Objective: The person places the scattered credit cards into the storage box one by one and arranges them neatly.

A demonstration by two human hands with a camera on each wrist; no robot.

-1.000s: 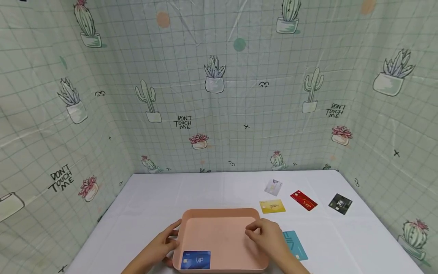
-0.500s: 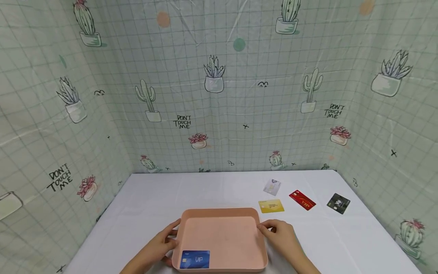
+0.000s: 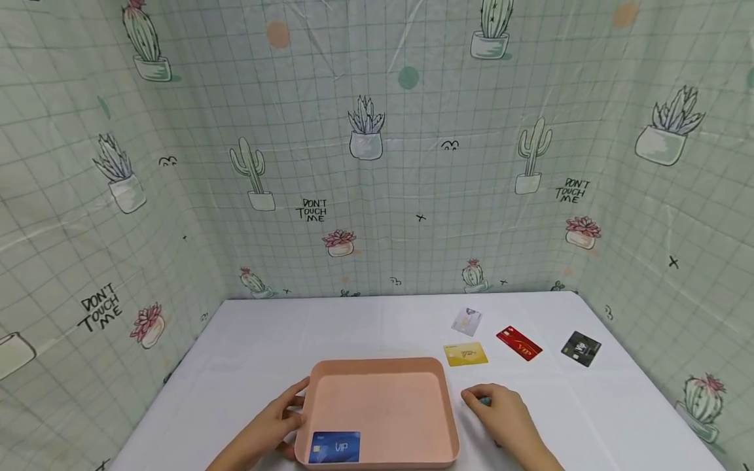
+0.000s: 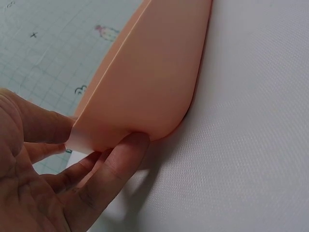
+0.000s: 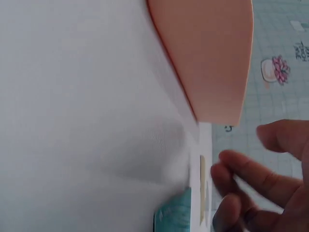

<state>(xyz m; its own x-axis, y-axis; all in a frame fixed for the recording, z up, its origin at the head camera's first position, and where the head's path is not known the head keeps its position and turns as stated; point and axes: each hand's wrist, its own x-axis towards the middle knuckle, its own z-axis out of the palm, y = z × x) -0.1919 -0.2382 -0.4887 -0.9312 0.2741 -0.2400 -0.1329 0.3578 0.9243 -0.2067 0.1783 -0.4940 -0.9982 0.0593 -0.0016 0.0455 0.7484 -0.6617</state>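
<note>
A peach tray (image 3: 450, 418) lies on the table with a blue VIP card (image 3: 334, 447) in its near left corner. My left hand (image 3: 272, 422) rests its fingers and thumb against the tray's left outer wall; the left wrist view shows the thumb (image 4: 128, 154) low on that wall. Just right of the tray, my right hand (image 3: 501, 415) hovers over a teal card (image 5: 175, 212) and mostly hides it in the head view. In the right wrist view its thumb (image 5: 280, 135) and fingers (image 5: 256, 179) are apart, with nothing between them.
Beyond my right hand lie a yellow card (image 3: 465, 354), a silver card (image 3: 467, 322), a red VIP card (image 3: 519, 343) and a black VIP card (image 3: 581, 348). A cactus-print cloth wall (image 3: 400, 183) encloses the white table (image 3: 271, 333) at the back and both sides.
My right hand has moved right, from above the tray's right side to over the teal card beside it. The left hand stays against the tray. The view shifts slightly.
</note>
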